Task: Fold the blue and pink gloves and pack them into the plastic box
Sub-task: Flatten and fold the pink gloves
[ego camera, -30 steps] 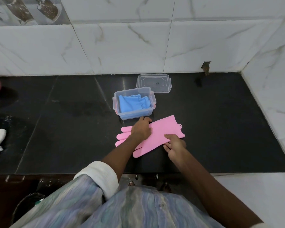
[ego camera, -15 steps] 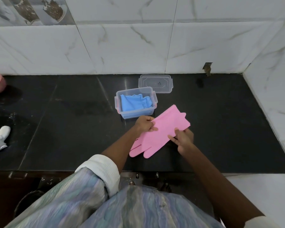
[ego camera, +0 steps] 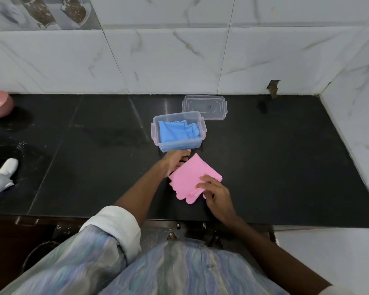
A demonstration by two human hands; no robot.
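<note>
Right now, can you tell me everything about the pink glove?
The pink glove looks like soft, matte rubber, all one bright pink. It is folded over on itself, so its finger tips poke out at the near edge. It lies on the black counter, just in front of the plastic box, not inside it. The left hand touches its far left edge and the right hand presses on its near right corner.
</note>
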